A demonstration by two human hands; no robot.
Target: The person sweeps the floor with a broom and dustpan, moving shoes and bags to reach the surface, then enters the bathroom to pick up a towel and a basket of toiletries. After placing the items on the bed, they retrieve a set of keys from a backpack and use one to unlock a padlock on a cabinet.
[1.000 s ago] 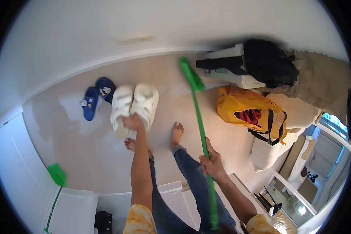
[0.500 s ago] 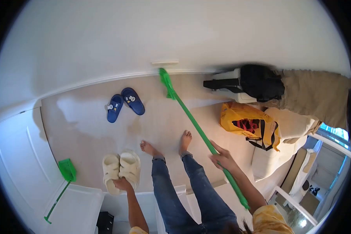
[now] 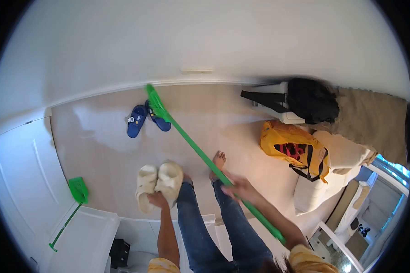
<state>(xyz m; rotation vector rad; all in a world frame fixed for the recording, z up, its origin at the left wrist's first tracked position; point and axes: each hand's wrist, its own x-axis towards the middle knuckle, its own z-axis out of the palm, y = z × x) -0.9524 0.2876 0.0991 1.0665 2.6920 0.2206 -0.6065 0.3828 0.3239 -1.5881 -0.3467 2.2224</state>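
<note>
My left hand [image 3: 158,199] grips a pair of cream slippers [image 3: 168,181] by their back ends, held side by side in front of my left leg. In my right hand [image 3: 242,189], slightly blurred, is the long handle of a green broom [image 3: 191,144], which slants from lower right to upper left. The broom's head lies over the right one of two blue slides [image 3: 137,121], close to the foot of the wall. Part of that slide is hidden behind the bristles. My bare right foot shows beside the handle; the slippers cover most of the left one.
A green dustpan [image 3: 79,190] with a long handle stands by the white door [image 3: 25,170] at left. To the right are a light suitcase [image 3: 271,98] with a black backpack [image 3: 312,101], a yellow bag [image 3: 289,143] and a cream sofa [image 3: 312,193].
The broom head has swung left along the wall, from bare floor to over the right blue slide. My left hand has brought the cream slippers right and slightly up, closer to my legs.
</note>
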